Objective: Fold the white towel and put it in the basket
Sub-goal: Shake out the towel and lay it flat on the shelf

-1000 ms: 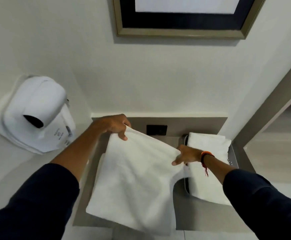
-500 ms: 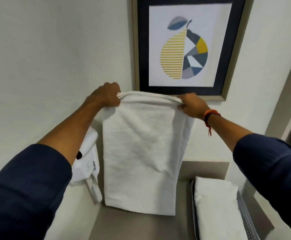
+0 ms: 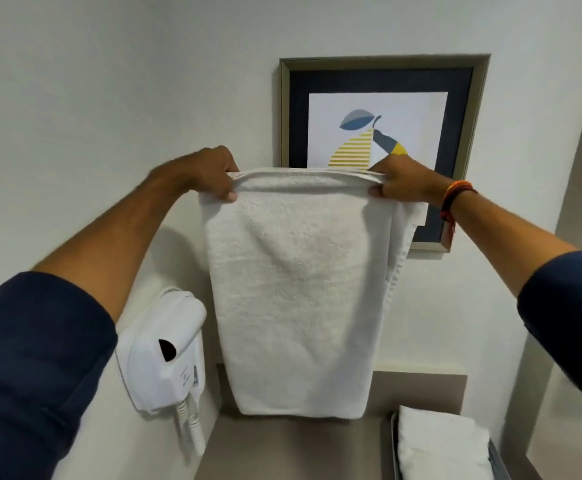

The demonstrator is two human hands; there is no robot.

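White towel (image 3: 296, 289) now hangs full length in the air, doubled over, where a second ago it lay slanted across the worktop (image 3: 282, 448). It has come up off the surface, and its lower fold swings just above the worktop, not touching so far as I can tell. The left hand (image 3: 209, 174) has its grip clenched on the top left corner, and the right hand (image 3: 400, 183) has its grip clenched on the top right corner, with the top hem stretched level between them. I judge this as the squaring step: holding it up lets the layers drop even before the next fold, so the task is partway, with more folding and the placing not yet done.

Below and to the right of the right grip sits the basket (image 3: 497, 460), only partly in view at the frame edge. It already holds one folded towel (image 3: 438, 445), lying flat inside. Whether there is room beside it I cannot tell; on top looks likelier.
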